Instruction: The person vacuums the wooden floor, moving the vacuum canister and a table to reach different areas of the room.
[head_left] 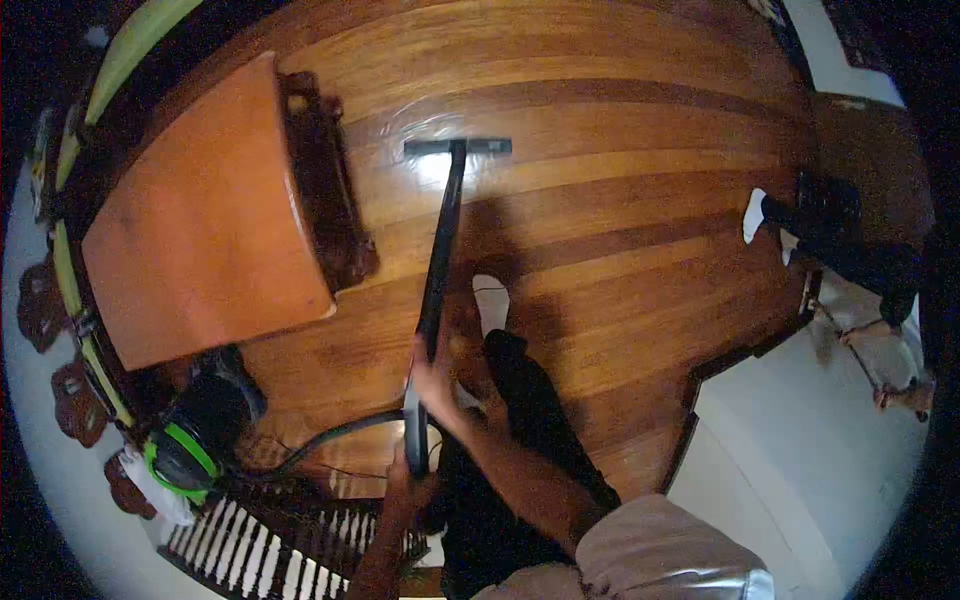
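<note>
A black vacuum cleaner wand (438, 270) slants down and away from me, with its wide floor head (485, 146) flat on the wooden floor. My right hand (437, 388) is closed around the middle of the wand, slightly blurred. Lower down, my left hand (410, 484) grips the wand's handle end, its fingers partly hidden. From the handle a ribbed black hose (335, 432) curves left toward the green and black vacuum body (185, 455).
An orange-brown wooden table (205, 230) stands to the left. A wooden balustrade (240, 540) runs along the lower left. Another person's leg with a white sock (754, 216) shows at right, beyond a pale cabinet-like surface (770, 420). My own socked foot (491, 303) is beside the wand.
</note>
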